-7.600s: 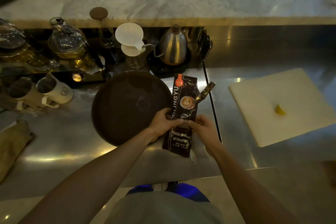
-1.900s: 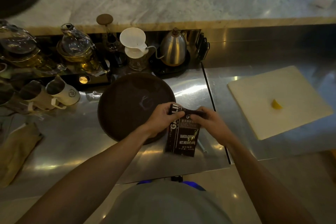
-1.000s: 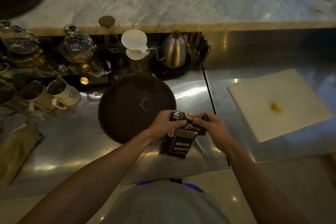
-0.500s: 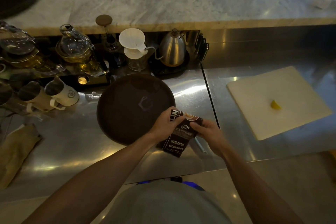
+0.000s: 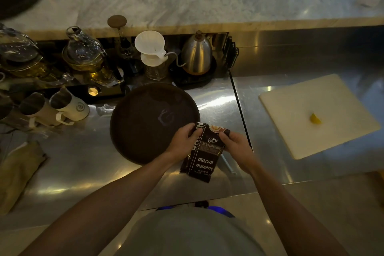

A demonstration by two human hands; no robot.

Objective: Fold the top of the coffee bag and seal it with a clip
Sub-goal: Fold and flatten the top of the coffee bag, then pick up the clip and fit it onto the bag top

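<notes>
Head view: coffee bag [image 5: 204, 151] stands on the steel counter [image 5: 83, 162] beside the round tray [image 5: 145, 122], left hand [image 5: 184, 141] and right hand [image 5: 236, 144] pinching its folded top. Releasing could unroll it; what looks like the clip lies behind.

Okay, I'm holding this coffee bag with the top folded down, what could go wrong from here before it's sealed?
1. No clip is on the fold: both hands, left and right, pinch the dark printed coffee bag, so freeing one may let it spring open.
2. The bag hangs tilted above the steel counter near its front edge; if dropped it might fall off.
3. A thin pale stick-like object, possibly the clip, lies half-hidden behind the bag.
</notes>
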